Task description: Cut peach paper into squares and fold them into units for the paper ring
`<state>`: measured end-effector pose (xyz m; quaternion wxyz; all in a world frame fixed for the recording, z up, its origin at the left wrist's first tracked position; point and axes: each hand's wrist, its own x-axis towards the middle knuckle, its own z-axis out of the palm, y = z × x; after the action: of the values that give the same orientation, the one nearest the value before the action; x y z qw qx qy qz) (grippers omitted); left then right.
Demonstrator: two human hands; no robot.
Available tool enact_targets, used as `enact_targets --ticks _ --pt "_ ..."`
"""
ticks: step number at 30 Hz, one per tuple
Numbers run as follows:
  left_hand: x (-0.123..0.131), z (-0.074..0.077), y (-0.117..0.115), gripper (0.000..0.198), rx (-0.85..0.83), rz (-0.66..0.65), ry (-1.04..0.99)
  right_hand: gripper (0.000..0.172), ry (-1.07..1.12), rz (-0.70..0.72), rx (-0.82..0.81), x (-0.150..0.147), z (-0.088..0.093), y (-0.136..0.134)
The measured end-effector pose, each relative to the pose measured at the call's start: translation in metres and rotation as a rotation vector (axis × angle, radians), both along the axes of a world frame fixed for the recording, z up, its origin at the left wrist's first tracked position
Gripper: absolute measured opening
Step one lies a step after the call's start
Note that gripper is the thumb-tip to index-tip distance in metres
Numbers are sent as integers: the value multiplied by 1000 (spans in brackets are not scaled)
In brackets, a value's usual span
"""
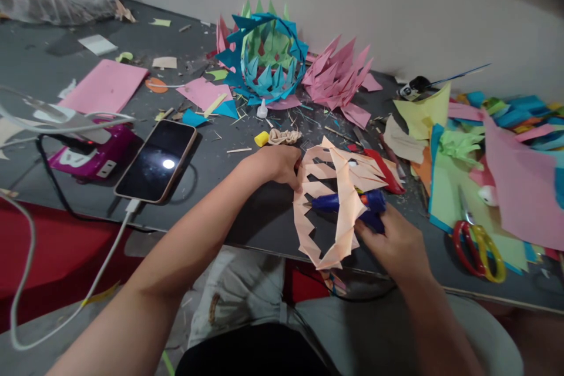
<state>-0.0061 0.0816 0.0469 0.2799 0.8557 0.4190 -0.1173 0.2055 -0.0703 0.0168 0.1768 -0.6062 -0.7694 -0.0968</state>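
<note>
A ring of folded peach paper (pixel 350 211) with pointed tips stands at the table's front edge. My left hand (pixel 286 165) pinches its left rim, thumb and fingers pressed together. My right hand (pixel 399 241) grips a blue glue gun (pixel 374 201), whose nozzle passes through the ring towards the inside of its left wall. Part of the gun is hidden behind the paper. Just beyond my left hand lie a yellow cap (pixel 261 138) and a crumpled beige piece (pixel 284 137). A red item (pixel 384 171) rests behind the ring.
Blue folded-paper ring (pixel 233 59) and pink spiky paper piece (pixel 339 79) stand near the wall. On the left are a phone (pixel 156 158) on a cable and a purple power adapter (pixel 101 155). Scissors (pixel 478 249) lie on coloured paper (pixel 520 176) at right. Scraps litter the table.
</note>
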Motion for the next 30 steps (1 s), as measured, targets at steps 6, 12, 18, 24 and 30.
enact_targets --ticks 6,12,18,24,30 --pt "0 -2 1 51 -9 -17 -18 18 15 -25 -1 5 -2 -2" --pt "0 -1 1 52 -15 -9 -2 16 -48 -75 -9 9 0 -4" --pt "0 1 0 51 2 -15 11 16 -61 -92 -15 14 -1 -6" --pt "-1 0 0 53 -4 -7 -10 16 -116 -9 65 15 0 -7" --pt "-6 -2 3 57 11 37 -60 26 48 -159 134 20 2 -9"
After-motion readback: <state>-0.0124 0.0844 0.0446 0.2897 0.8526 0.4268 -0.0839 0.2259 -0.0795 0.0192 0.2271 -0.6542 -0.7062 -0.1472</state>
